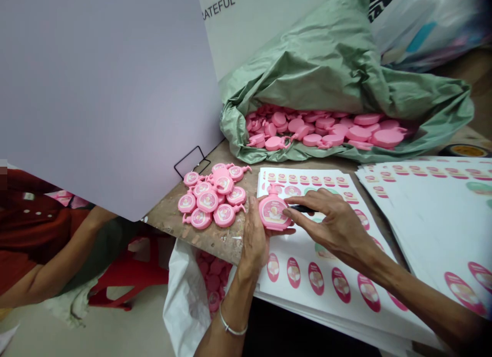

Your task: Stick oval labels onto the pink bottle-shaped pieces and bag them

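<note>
Two hands work in the head view. Our left hand (255, 241) grips a pink bottle-shaped piece (273, 208) between fingers and thumb, holding it tilted and closed around its lower edge. Our right hand (332, 229) pinches a black tool (302, 209), whose tip sits at the piece's right edge. Just left of the left hand, a pile of pink pieces (215, 195) lies on a wooden table (226, 244). A label sheet (307, 290) lies beneath both hands. A green bag (319, 64) holds more pieces. At far left, we note a co-worker's arm (57, 259).
</note>
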{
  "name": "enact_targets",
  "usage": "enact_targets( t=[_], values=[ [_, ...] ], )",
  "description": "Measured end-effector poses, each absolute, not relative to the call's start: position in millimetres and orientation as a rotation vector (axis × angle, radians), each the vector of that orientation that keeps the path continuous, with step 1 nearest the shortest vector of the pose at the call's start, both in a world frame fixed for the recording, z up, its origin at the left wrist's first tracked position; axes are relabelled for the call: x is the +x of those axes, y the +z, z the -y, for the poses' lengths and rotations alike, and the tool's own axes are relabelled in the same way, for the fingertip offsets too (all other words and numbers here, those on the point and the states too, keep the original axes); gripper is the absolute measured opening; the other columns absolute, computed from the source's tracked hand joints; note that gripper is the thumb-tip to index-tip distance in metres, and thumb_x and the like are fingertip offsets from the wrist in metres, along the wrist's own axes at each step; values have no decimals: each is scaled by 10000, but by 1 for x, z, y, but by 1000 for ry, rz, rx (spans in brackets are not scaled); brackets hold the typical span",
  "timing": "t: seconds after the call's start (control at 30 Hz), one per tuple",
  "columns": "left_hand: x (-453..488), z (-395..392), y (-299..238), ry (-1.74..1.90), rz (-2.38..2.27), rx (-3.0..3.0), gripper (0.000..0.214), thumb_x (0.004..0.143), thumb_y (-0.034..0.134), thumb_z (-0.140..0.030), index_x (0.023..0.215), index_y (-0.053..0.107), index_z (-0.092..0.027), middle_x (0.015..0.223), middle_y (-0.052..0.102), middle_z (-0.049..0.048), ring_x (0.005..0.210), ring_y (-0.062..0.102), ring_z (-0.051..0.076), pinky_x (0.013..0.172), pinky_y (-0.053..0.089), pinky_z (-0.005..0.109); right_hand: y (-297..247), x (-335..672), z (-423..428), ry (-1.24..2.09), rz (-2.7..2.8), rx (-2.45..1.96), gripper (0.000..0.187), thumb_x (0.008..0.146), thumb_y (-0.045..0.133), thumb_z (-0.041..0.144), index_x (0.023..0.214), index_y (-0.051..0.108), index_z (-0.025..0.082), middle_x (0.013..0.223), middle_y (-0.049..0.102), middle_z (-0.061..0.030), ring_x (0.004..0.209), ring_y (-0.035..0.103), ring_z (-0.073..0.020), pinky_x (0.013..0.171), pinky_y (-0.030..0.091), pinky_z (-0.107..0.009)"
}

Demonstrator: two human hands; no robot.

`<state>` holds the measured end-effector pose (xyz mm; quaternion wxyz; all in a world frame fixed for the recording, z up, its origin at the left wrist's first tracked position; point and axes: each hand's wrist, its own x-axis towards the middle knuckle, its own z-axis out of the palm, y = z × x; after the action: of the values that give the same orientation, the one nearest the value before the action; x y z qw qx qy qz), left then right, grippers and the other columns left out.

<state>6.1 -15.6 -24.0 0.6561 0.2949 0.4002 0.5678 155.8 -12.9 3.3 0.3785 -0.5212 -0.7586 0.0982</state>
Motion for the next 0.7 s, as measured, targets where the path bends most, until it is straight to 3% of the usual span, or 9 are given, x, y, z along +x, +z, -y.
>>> enact_targets(
  t=[0.2,0.37,0.57,0.7],
  values=[
    [8,16,-18,1298,-941,655,536,897,433,-594,1170,622,-173,1173,654,122,911,682,241,687,613,364,4,155,13,254,1930,-1329,181,845,635,327,941,727,205,775,680,-36,740,569,-193,745,430,-363],
    [10,16,-12,1261,-914,631,569,892,406,-623,1146,617,-159,1058,681,124,871,684,239,678,605,378,5,156,13,249,1931,-1323,170,850,633,320,939,724,208,768,675,-29,723,561,-181,738,412,-355],
    [9,19,-12,1305,-1115,992,410,830,617,-479,1087,637,-160,1064,670,92,927,648,205,846,550,344,4,153,14,68,1986,-1304,197,883,594,350,945,712,205,745,673,-28,708,561,-184,705,380,-342],
    [11,19,-17,1420,-1361,1200,321,840,611,-426,1049,653,-185,1038,677,74,991,621,214,939,480,347,-2,146,18,-284,2014,-1418,331,918,523,391,1063,668,131,806,696,-89,736,588,-233,695,378,-372]
  ],
)
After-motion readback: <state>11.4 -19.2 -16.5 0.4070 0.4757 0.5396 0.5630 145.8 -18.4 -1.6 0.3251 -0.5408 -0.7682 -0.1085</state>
